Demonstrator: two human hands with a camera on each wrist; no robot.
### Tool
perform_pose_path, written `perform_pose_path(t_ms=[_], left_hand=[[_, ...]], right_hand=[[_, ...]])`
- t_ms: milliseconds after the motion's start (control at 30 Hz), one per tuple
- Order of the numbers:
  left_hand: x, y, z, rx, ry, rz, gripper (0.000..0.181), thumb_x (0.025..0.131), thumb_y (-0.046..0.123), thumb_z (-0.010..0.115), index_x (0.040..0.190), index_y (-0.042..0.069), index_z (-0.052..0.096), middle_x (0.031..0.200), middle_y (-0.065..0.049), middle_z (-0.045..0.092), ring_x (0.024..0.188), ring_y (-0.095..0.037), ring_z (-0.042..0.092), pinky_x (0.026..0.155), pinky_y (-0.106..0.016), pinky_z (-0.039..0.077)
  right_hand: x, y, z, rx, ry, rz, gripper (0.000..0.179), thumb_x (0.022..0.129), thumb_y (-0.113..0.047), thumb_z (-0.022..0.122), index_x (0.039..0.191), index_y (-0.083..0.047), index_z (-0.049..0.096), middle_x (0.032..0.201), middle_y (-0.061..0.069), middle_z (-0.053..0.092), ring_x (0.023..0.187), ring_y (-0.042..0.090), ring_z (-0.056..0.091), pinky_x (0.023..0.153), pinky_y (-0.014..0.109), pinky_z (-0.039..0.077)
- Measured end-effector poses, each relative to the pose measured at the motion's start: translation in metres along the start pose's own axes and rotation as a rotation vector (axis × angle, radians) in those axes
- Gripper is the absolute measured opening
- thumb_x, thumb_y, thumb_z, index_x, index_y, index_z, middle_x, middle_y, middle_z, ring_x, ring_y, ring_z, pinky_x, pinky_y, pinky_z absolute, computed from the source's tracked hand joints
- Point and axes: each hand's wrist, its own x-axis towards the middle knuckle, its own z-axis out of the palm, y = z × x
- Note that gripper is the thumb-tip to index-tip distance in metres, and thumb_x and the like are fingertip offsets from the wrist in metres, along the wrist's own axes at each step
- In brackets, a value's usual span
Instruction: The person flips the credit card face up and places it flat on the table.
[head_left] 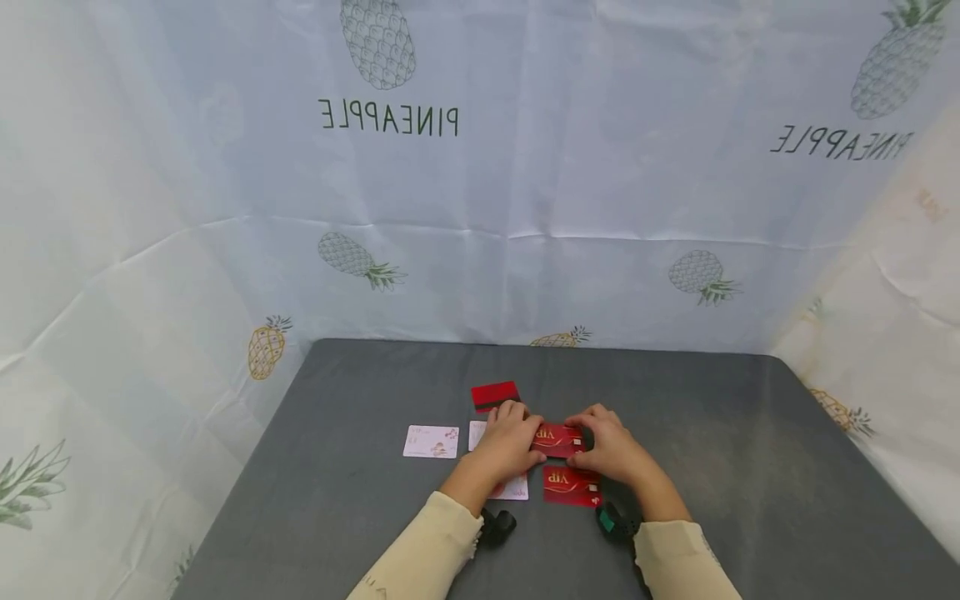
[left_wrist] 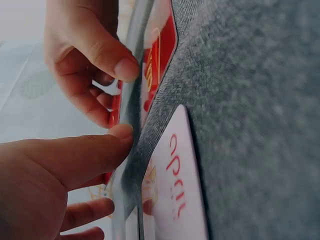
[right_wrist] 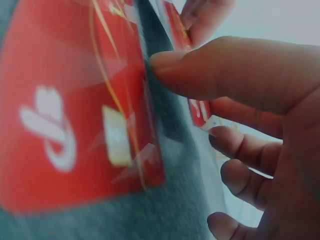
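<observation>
In the head view a red VIP card [head_left: 557, 439] lies crosswise between my two hands. My left hand [head_left: 507, 443] pinches its left end, with thumb and index finger bent at the near and far edges. At the other end my right hand [head_left: 613, 448] grips it the same way, thumb toward me. A second red VIP card [head_left: 572, 487] lies flat just below; its gold chip shows large in the right wrist view. Under my left hand, a pink-white card [head_left: 514, 489] is partly covered by the wrist.
Farther back on the dark grey table [head_left: 360, 517] lies a red card with a black stripe [head_left: 495, 395]. One pale card [head_left: 431, 442] sits to the left, another pale card [head_left: 476, 434] half behind my left hand. A pineapple-print curtain [head_left: 480, 283] surrounds the table's back and sides.
</observation>
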Motion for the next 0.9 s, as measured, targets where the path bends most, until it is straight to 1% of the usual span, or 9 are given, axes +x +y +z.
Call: perform_pose_path(t_ms=[267, 333, 500, 600, 733, 800, 900], left_hand=[[0.005, 0.003, 0.004, 0.067, -0.051, 0.009, 0.053, 0.090, 0.043, 0.069, 0.136, 0.019, 0.057, 0.135, -0.007, 0.049, 0.134, -0.027, 0.034, 0.114, -0.052, 0.029], [0.006, 0.003, 0.004, 0.086, -0.067, 0.005, 0.053, 0.090, 0.045, 0.067, 0.137, 0.021, 0.057, 0.136, -0.007, 0.048, 0.135, -0.027, 0.033, 0.114, -0.052, 0.029], [0.008, 0.002, 0.003, 0.098, -0.083, 0.006, 0.054, 0.090, 0.045, 0.067, 0.138, 0.023, 0.056, 0.139, -0.007, 0.046, 0.137, -0.028, 0.031, 0.115, -0.053, 0.027], [0.008, 0.002, 0.003, 0.081, -0.089, 0.010, 0.056, 0.090, 0.045, 0.068, 0.139, 0.022, 0.055, 0.140, -0.008, 0.045, 0.138, -0.029, 0.030, 0.115, -0.053, 0.027], [0.007, -0.002, 0.000, 0.028, -0.093, 0.005, 0.062, 0.087, 0.044, 0.071, 0.141, 0.021, 0.053, 0.142, -0.008, 0.044, 0.139, -0.028, 0.030, 0.116, -0.052, 0.026], [0.007, -0.006, -0.003, -0.009, -0.089, -0.002, 0.065, 0.086, 0.045, 0.073, 0.142, 0.021, 0.052, 0.142, -0.008, 0.044, 0.139, -0.026, 0.031, 0.117, -0.050, 0.026], [0.006, -0.017, -0.008, -0.058, -0.060, -0.012, 0.068, 0.085, 0.044, 0.074, 0.144, 0.020, 0.050, 0.141, -0.007, 0.045, 0.137, -0.025, 0.034, 0.117, -0.047, 0.026]], right_hand=[[0.001, 0.010, -0.001, -0.036, -0.039, 0.061, 0.055, 0.074, -0.031, 0.084, 0.124, -0.015, 0.066, 0.120, 0.009, 0.054, 0.111, 0.029, 0.046, 0.088, 0.056, 0.041], [0.002, 0.012, -0.001, -0.032, -0.049, 0.068, 0.056, 0.075, -0.032, 0.083, 0.125, -0.015, 0.066, 0.120, 0.009, 0.054, 0.111, 0.029, 0.046, 0.088, 0.058, 0.040], [0.003, 0.014, -0.002, -0.001, -0.055, 0.078, 0.056, 0.074, -0.031, 0.083, 0.125, -0.014, 0.066, 0.118, 0.010, 0.053, 0.111, 0.032, 0.045, 0.090, 0.061, 0.037], [0.003, 0.016, -0.002, 0.003, -0.058, 0.082, 0.057, 0.074, -0.031, 0.083, 0.126, -0.015, 0.066, 0.118, 0.010, 0.053, 0.111, 0.031, 0.045, 0.090, 0.061, 0.037], [0.002, 0.018, -0.001, 0.010, -0.060, 0.087, 0.057, 0.074, -0.032, 0.083, 0.126, -0.015, 0.066, 0.118, 0.009, 0.053, 0.111, 0.030, 0.045, 0.089, 0.060, 0.036], [0.001, 0.018, -0.001, 0.015, -0.059, 0.086, 0.057, 0.073, -0.032, 0.083, 0.125, -0.015, 0.066, 0.119, 0.009, 0.053, 0.111, 0.031, 0.045, 0.090, 0.061, 0.036], [0.000, 0.018, -0.001, 0.020, -0.060, 0.086, 0.057, 0.074, -0.031, 0.083, 0.126, -0.015, 0.065, 0.119, 0.009, 0.053, 0.112, 0.030, 0.045, 0.091, 0.062, 0.035]])
